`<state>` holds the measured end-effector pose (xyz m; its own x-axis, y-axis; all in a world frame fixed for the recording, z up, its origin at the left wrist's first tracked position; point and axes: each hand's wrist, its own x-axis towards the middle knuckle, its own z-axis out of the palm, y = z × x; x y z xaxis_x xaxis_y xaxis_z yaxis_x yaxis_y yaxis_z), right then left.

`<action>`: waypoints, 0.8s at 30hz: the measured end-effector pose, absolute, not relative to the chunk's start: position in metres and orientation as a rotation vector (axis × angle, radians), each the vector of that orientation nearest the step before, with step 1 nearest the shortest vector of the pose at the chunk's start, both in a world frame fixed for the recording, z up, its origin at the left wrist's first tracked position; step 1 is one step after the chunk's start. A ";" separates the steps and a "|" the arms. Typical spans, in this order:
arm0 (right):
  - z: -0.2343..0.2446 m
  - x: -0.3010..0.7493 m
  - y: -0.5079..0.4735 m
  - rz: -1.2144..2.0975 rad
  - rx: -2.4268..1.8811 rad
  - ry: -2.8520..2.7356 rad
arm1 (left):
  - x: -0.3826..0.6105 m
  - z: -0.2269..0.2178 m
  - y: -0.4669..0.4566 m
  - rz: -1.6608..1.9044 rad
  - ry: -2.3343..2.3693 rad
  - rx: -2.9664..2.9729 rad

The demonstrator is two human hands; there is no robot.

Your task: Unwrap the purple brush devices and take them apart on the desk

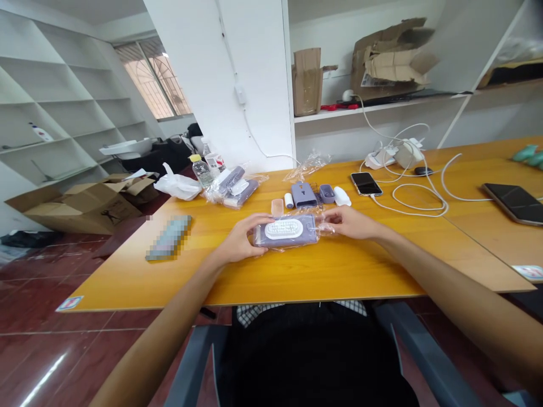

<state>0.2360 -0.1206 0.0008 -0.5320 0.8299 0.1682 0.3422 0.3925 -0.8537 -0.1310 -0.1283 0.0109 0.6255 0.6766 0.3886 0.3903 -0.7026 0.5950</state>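
Observation:
A purple plastic piece [263, 240] with a white oval, bristle-like pad [283, 229] on top lies low over the table inside a clear plastic bag [319, 221]. My left hand [237, 240] grips its left end, thumb on the near side and fingers on the far side. At the right end, my right hand [345, 222] pinches the loose film of the bag. Just beyond are a small translucent pink tray [277, 207], a white cylinder [289, 200], a purple holder [303, 195], a purple cup [327, 194] and a white rounded part [342, 196].
More bagged purple parts [240, 189] lie at the back left, near a yellow-capped bottle [201, 169] and a white bag [176, 183]. A blurred flat item [169, 237] rests at left. A phone [366, 183], white cables [419, 195] and a dark tablet [515, 202] are at right.

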 end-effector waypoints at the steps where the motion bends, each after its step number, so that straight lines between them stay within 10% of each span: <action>1: 0.002 0.235 -0.121 1.070 -1.008 -2.015 | -0.130 0.010 -0.128 0.874 0.817 2.370; 24: 0.006 0.223 -0.130 1.276 -1.021 -1.740 | -0.118 0.002 -0.132 1.035 0.674 1.864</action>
